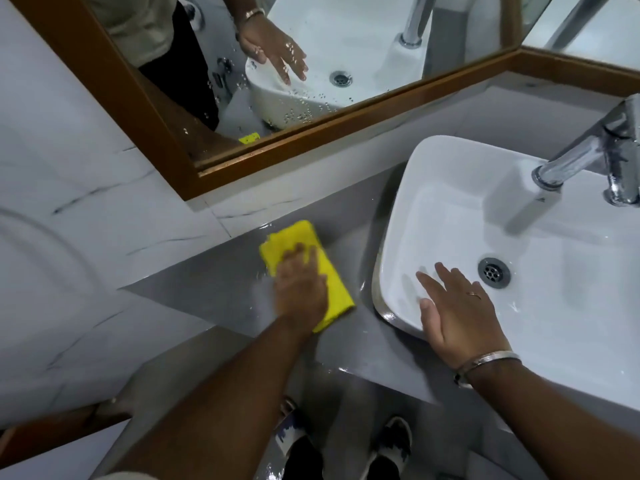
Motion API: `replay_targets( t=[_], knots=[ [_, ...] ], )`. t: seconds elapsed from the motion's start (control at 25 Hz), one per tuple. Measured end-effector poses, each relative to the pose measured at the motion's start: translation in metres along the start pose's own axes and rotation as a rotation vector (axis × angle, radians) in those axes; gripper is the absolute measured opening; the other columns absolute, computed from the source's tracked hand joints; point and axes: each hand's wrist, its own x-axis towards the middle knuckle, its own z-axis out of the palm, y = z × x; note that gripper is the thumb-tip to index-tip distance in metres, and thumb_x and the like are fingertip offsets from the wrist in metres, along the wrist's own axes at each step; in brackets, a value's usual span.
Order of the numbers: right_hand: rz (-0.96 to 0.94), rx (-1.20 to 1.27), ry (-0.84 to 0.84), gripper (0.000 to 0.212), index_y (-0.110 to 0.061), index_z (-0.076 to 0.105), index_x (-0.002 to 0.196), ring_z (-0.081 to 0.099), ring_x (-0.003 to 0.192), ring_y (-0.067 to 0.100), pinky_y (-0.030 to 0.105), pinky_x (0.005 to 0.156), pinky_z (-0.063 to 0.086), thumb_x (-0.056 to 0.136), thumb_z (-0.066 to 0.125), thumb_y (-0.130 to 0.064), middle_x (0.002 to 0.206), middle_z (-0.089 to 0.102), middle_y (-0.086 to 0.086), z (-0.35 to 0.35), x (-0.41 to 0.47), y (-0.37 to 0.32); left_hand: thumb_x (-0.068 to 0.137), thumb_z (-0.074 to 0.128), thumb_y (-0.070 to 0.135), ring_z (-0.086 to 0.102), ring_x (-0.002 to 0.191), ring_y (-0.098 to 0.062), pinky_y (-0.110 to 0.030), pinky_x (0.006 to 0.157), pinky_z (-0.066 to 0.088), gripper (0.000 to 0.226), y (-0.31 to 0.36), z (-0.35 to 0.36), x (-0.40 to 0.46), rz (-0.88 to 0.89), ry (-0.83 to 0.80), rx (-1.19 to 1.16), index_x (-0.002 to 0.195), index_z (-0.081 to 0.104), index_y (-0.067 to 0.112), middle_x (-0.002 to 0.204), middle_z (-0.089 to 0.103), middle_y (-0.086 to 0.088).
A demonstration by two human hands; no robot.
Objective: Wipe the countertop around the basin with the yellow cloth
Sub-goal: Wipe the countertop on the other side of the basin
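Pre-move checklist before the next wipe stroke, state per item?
1. Yellow cloth flat on the countertop: ok.
2. Left hand pressing on the cloth: ok.
3. Right hand out of the wipe path, resting on the basin rim: ok.
4. Strip between cloth and basin free of objects: ok.
5. Countertop dry: not ok, wet sheen near the basin.
6. Area behind the tap wiped: cannot tell.

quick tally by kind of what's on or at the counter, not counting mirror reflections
Yellow cloth: 1
White basin: 1
Chrome tap: 1
Drain: 1
Hands: 2, the left hand pressing flat on the cloth, the right hand resting open on the basin's near rim
Bracelet: 1
Total: 7
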Motion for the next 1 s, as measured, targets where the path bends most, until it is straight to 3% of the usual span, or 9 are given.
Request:
replay_targets(
  t=[0.08, 0.16, 0.28, 0.36, 0.6, 0.68, 0.84, 0.88, 1.0],
  knots=[
    [-0.004, -0.006, -0.005, 0.058, -0.024, 0.042, 0.137, 0.036, 0.135, 0.034, 0.053, 0.108, 0.031, 0.087, 0.018, -0.042, 0.146, 0.042, 0.012, -0.002, -0.001, -0.002, 0.089, 0.049, 0.035, 0.039, 0.133, -0.045, -0.053, 0.11, 0.032, 0.059, -0.033, -0.003, -0.032, -0.212, 0.112, -0.005, 0.143, 0.041, 0.012, 0.149, 0.041, -0.021],
    [-0.011, -0.009, -0.009, 0.058, -0.023, 0.043, 0.136, 0.038, 0.133, 0.035, 0.054, 0.107, 0.032, 0.087, 0.018, -0.04, 0.145, 0.044, 0.013, -0.004, -0.002, -0.003, 0.089, 0.046, 0.035, 0.042, 0.131, -0.047, -0.055, 0.108, 0.035, 0.058, -0.031, -0.005, -0.072, -0.154, 0.077, -0.01, 0.141, 0.045, 0.01, 0.147, 0.044, -0.023],
    [-0.01, -0.002, -0.009, 0.057, -0.022, 0.045, 0.135, 0.04, 0.132, 0.036, 0.054, 0.106, 0.033, 0.087, 0.019, -0.04, 0.144, 0.045, 0.014, -0.004, -0.001, -0.004, 0.086, 0.038, 0.04, 0.048, 0.129, -0.044, -0.059, 0.101, 0.043, 0.058, 0.023, 0.009, -0.068, 0.361, -0.087, -0.062, 0.138, 0.049, 0.017, 0.145, 0.048, -0.018],
    [-0.008, 0.008, 0.008, 0.057, -0.023, 0.045, 0.135, 0.04, 0.132, 0.036, 0.054, 0.106, 0.033, 0.087, 0.02, -0.041, 0.144, 0.046, 0.014, -0.002, 0.0, -0.002, 0.085, 0.035, 0.041, 0.051, 0.126, -0.043, -0.058, 0.098, 0.044, 0.059, 0.033, 0.012, -0.009, 0.542, -0.007, 0.014, 0.137, 0.048, 0.017, 0.142, 0.052, -0.017],
    [-0.016, 0.029, -0.009, 0.058, -0.023, 0.042, 0.137, 0.038, 0.134, 0.035, 0.053, 0.108, 0.032, 0.087, 0.018, -0.041, 0.145, 0.043, 0.012, -0.004, -0.002, -0.001, 0.092, 0.048, 0.031, 0.039, 0.133, -0.047, -0.057, 0.109, 0.032, 0.055, -0.03, 0.002, -0.035, -0.497, 0.202, -0.089, 0.142, 0.043, 0.008, 0.148, 0.04, -0.026],
    [-0.024, 0.037, -0.015, 0.059, -0.022, 0.043, 0.137, 0.039, 0.133, 0.035, 0.052, 0.107, 0.032, 0.087, 0.018, -0.042, 0.145, 0.044, 0.013, -0.004, -0.001, -0.002, 0.088, 0.04, 0.035, 0.044, 0.13, -0.049, -0.06, 0.104, 0.037, 0.059, 0.016, 0.0, -0.058, -0.408, 0.04, -0.203, 0.14, 0.046, 0.008, 0.145, 0.044, -0.027],
    [-0.029, 0.057, -0.005, 0.059, -0.021, 0.044, 0.136, 0.04, 0.132, 0.036, 0.051, 0.106, 0.035, 0.087, 0.019, -0.042, 0.144, 0.046, 0.013, -0.004, 0.001, 0.0, 0.087, 0.032, 0.046, 0.039, 0.136, -0.042, -0.054, 0.11, 0.033, 0.065, 0.008, 0.009, -0.002, 0.164, -0.023, -0.035, 0.144, 0.041, 0.016, 0.15, 0.04, -0.018],
    [-0.034, 0.056, -0.01, 0.059, -0.021, 0.044, 0.136, 0.04, 0.132, 0.035, 0.051, 0.106, 0.035, 0.087, 0.019, -0.042, 0.144, 0.046, 0.013, -0.003, 0.001, 0.0, 0.089, 0.03, 0.046, 0.039, 0.136, -0.042, -0.052, 0.112, 0.031, 0.065, -0.019, 0.006, 0.005, 0.074, 0.055, -0.02, 0.144, 0.041, 0.014, 0.15, 0.041, -0.019],
    [-0.052, 0.065, -0.026, 0.059, -0.021, 0.045, 0.136, 0.041, 0.132, 0.035, 0.05, 0.106, 0.036, 0.087, 0.018, -0.043, 0.143, 0.047, 0.012, -0.004, 0.0, -0.001, 0.093, 0.035, 0.04, 0.036, 0.134, -0.05, -0.056, 0.112, 0.028, 0.061, -0.101, -0.011, -0.023, -0.691, 0.229, -0.192, 0.144, 0.038, 0.006, 0.147, 0.038, -0.03]
  ],
)
